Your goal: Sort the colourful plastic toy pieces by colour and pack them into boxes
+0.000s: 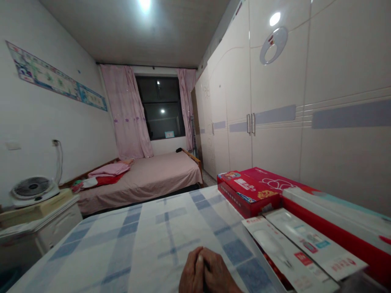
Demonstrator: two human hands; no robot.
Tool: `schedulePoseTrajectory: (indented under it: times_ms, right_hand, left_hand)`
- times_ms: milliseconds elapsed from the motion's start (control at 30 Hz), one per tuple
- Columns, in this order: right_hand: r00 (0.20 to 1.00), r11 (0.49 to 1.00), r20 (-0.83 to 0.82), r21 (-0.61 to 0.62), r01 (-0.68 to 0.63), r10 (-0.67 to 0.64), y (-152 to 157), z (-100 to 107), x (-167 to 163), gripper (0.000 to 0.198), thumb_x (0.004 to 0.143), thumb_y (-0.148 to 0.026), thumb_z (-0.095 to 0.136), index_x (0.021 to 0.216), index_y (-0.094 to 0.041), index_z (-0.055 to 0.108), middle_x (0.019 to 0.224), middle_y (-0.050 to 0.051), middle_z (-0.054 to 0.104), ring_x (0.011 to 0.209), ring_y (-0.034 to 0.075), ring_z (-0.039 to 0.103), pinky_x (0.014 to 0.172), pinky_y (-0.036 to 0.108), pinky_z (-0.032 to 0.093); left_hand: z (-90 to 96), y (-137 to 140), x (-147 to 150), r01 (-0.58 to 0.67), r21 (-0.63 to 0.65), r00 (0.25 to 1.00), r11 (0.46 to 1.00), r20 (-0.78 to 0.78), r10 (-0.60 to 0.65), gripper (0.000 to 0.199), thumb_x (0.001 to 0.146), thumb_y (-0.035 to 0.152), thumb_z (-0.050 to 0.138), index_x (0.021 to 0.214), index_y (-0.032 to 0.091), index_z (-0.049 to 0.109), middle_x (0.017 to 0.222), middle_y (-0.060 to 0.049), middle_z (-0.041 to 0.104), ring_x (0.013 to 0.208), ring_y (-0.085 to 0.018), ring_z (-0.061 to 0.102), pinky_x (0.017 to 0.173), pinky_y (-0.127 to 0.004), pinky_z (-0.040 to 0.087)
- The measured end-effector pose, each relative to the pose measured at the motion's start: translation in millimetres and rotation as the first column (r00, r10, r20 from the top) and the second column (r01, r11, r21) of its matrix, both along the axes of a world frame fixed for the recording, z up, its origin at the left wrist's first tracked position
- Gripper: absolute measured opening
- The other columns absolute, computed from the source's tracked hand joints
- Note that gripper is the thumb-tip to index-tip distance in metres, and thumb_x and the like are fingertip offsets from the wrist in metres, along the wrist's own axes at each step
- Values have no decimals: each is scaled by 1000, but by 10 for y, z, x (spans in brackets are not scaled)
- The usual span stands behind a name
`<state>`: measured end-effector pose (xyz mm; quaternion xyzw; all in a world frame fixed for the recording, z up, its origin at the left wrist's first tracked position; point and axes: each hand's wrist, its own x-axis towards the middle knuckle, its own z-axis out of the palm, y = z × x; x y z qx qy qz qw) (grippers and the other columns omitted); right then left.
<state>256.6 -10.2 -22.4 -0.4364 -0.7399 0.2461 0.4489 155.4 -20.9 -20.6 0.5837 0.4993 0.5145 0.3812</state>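
My left hand (191, 272) and my right hand (216, 269) are pressed against each other near the bottom middle of the view. Both have their fingers curled in, with the thumbs side by side. A small dark gap shows between them, and I see no object in either. Beneath them is a blue-and-white checked cloth (149, 244) covering the surface. Closest on the right are two flat white boxes printed with light bulbs, one light bulb box (275, 248) nearer and another light bulb box (311, 240) beside it.
A red printed box (250, 189) lies behind the bulb boxes, next to a long white package (336, 217). White wardrobes (275, 154) line the right side. A bed (161, 169) stands beyond the table, and a fan (33, 187) sits on a cabinet at left.
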Motion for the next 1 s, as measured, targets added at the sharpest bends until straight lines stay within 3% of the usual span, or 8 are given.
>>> schedulePoseTrajectory:
  times_ms: [167, 333, 467, 533, 633, 733, 833, 1000]
  right_hand:
    - [998, 998, -44, -48, 39, -41, -93, 94, -11, 16, 75, -14, 39, 64, -17, 50, 67, 1, 58, 64, 12, 50, 62, 22, 39]
    - [1000, 999, -2, 22, 31, -31, -128, 147, 16, 19, 73, -7, 42, 70, -16, 58, 72, 0, 59, 68, 12, 52, 69, 22, 43]
    - [989, 992, 137, 114, 44, -60, -339, 463, 205, 23, 77, -8, 45, 88, -17, 62, 88, 3, 62, 83, 14, 57, 79, 24, 44]
    - [964, 973, 215, 203, 113, -156, -540, 688, 402, 27, 80, -10, 45, 101, -18, 61, 102, 5, 62, 95, 16, 56, 86, 28, 43]
    - [848, 876, 306, 366, 314, -432, -875, 863, 808, 30, 83, -13, 46, 110, -20, 58, 116, 9, 58, 111, 20, 50, 96, 38, 38]
    - [662, 754, 383, 467, 463, -644, -1135, 705, 1243, 36, 82, -24, 52, 118, -21, 55, 122, 10, 55, 117, 25, 47, 95, 44, 38]
    - [517, 686, 452, 513, 515, -727, -1278, 383, 1578, 46, 80, -31, 52, 125, -20, 51, 130, 11, 52, 124, 28, 42, 95, 46, 38]
    - [440, 631, 453, 551, 546, -776, -1315, 105, 1795, 46, 81, -17, 40, 126, -19, 50, 130, 9, 54, 119, 24, 49, 92, 43, 41]
  left_hand:
    - [113, -85, -63, 77, -64, 996, 995, -34, -80, 47, 83, 49, 44, 110, 14, 60, 119, -12, 62, 118, -24, 53, 106, -36, 35]
    - [158, -127, -79, 96, -45, 994, 994, -37, -98, 50, 83, 53, 45, 111, 14, 59, 118, -13, 62, 116, -26, 54, 107, -41, 34]
    - [161, -162, -86, 100, -25, 994, 995, -31, -101, 53, 84, 57, 40, 109, 15, 59, 119, -15, 61, 115, -27, 53, 106, -43, 34]
    - [150, -173, -95, 101, -54, 995, 993, -19, -102, 55, 84, 59, 39, 110, 14, 58, 118, -16, 61, 115, -28, 54, 104, -44, 37]
    - [121, -176, -104, 106, -113, 994, 988, -10, -108, 56, 85, 59, 37, 113, 15, 56, 116, -15, 61, 114, -28, 54, 101, -45, 39]
    - [100, -174, -106, 105, -110, 994, 988, -18, -108, 56, 85, 60, 36, 112, 16, 58, 114, -15, 62, 115, -28, 54, 102, -45, 37]
    - [94, -177, -106, 112, -90, 993, 990, -9, -113, 57, 84, 61, 38, 113, 16, 58, 113, -14, 62, 115, -27, 54, 103, -44, 37]
    - [97, -185, -106, 109, -79, 994, 991, 8, -109, 52, 85, 59, 39, 109, 18, 60, 111, -13, 64, 111, -25, 56, 102, -42, 37]
